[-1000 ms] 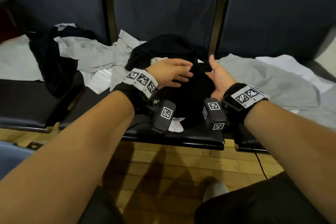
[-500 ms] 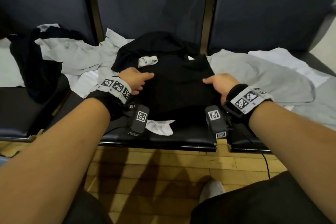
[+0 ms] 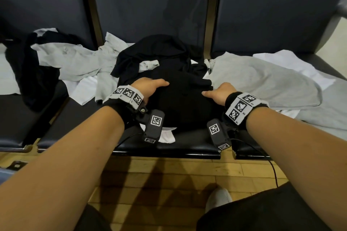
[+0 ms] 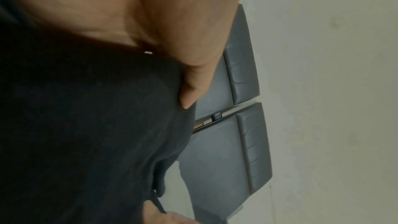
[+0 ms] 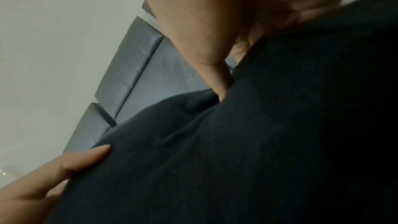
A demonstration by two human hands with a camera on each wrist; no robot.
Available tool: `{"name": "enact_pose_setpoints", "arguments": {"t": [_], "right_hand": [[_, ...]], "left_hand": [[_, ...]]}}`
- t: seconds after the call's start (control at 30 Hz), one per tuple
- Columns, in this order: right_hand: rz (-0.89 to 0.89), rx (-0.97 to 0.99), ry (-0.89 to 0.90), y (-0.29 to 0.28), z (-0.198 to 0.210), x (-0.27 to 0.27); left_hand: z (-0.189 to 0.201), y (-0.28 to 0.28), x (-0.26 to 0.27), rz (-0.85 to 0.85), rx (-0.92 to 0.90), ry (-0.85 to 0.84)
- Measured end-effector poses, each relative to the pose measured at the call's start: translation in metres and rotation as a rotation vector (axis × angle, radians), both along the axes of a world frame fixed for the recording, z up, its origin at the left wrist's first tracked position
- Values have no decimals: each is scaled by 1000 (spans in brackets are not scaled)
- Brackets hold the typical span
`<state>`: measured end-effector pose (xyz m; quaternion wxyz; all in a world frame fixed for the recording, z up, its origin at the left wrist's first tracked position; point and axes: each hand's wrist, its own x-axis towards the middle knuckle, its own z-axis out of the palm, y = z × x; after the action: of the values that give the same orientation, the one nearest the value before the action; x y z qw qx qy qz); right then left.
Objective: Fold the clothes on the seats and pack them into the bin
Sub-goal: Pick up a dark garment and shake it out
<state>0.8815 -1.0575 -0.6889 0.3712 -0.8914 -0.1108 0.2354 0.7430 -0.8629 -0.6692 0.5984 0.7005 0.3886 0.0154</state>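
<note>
A folded black garment (image 3: 184, 99) lies on the middle seat (image 3: 169, 149). My left hand (image 3: 150, 87) grips its left side and my right hand (image 3: 216, 93) its right side. Both thumbs lie on top, and the fingers are hidden under the cloth. The left wrist view shows my left thumb (image 4: 189, 74) pressed on the black cloth (image 4: 86, 125). In the right wrist view my right thumb (image 5: 204, 48) digs into the same cloth (image 5: 258, 142), with the left thumb (image 5: 75, 161) at its far side. No bin is in view.
Loose clothes cover the seats: a grey top (image 3: 75, 60) and a black piece (image 3: 33, 77) on the left, another black garment (image 3: 155, 50) behind, a grey shirt (image 3: 262, 80) and a white one (image 3: 293, 62) on the right. Wooden floor (image 3: 159, 174) lies below the seats.
My hands went from the garment's middle out to its two sides, then drew slightly together. The black cloth now bulges between them instead of lying flat.
</note>
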Motion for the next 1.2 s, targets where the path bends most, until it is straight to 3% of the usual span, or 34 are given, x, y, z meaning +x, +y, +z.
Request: {"name": "enact_pose_setpoints", "arguments": {"t": [0.13, 0.3, 0.43, 0.63, 0.9, 1.2], "right_hand": [[-22, 63, 40, 4, 7, 0], [-99, 400, 134, 9, 28, -11], [-170, 627, 383, 16, 47, -28], [-60, 769, 428, 75, 80, -80], [349, 606, 263, 199, 84, -193], [675, 382, 221, 306, 51, -334]], "left_hand": [[10, -11, 0, 48, -262, -245], [30, -13, -10, 85, -376, -431], [51, -1, -35, 115, -407, -470], [75, 29, -117, 290, -374, -443], [83, 99, -274, 546, -231, -364], [25, 163, -426, 798, -232, -373]]}}
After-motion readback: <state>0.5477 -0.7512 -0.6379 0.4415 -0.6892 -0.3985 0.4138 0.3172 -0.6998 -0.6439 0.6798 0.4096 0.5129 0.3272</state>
